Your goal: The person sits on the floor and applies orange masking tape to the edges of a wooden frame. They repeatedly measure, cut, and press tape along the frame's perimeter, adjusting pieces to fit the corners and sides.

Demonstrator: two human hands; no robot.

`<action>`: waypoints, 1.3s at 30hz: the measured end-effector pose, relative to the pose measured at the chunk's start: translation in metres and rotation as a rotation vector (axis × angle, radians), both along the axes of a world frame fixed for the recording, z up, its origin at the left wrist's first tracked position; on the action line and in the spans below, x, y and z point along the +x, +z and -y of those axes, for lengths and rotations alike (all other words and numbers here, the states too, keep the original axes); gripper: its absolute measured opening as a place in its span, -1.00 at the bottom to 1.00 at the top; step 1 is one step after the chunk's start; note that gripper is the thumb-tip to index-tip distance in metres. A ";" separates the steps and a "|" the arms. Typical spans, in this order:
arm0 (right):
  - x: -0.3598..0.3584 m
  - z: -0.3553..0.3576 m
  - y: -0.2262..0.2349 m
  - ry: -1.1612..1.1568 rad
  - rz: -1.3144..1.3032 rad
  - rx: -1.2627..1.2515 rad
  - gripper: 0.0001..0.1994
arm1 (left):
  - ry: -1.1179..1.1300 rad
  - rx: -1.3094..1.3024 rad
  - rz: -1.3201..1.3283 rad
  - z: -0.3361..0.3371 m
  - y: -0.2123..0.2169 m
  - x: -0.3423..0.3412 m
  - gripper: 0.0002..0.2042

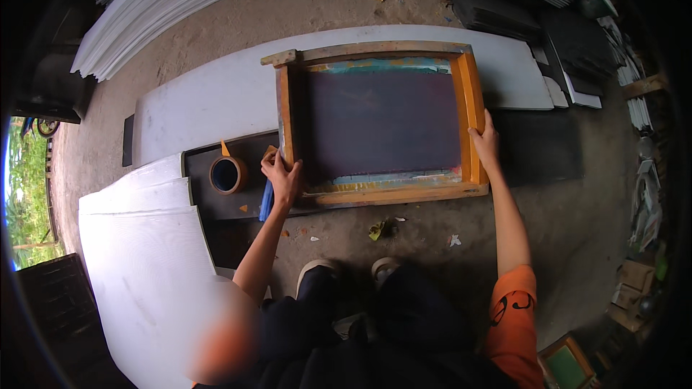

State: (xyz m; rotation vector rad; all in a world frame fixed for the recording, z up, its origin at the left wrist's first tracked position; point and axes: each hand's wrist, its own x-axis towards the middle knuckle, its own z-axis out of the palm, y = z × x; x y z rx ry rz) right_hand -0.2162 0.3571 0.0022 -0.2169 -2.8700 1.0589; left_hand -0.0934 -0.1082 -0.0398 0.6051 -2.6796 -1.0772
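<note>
A wooden screen-printing frame (472, 119) with dark mesh lies across the middle. Teal and yellowish smears mark the mesh along its far and near edges. My left hand (282, 179) closes on the frame's left side bar near its front corner. Against that hand, and partly hidden by it, is a narrow blue thing (267, 200) whose kind I cannot make out. At the opposite side, my right hand (486, 142) grips the right bar, fingers bent round its outer edge. To the left stands a round orange-brown tub (228, 175) with dark contents and an orange stick-like piece rising behind it.
A long white board (209, 108) lies beneath and behind the frame, on a dark board (209, 205). White corrugated sheets (144, 245) spread at left. Stacked white sheets (180, 7) lie far left, dark stacks (577, 43) far right. Scraps (377, 230) litter the floor before my feet.
</note>
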 end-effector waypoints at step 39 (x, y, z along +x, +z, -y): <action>0.009 0.043 -0.019 0.132 -0.203 0.348 -0.41 | -0.135 -0.111 -0.253 -0.004 0.041 -0.021 -0.45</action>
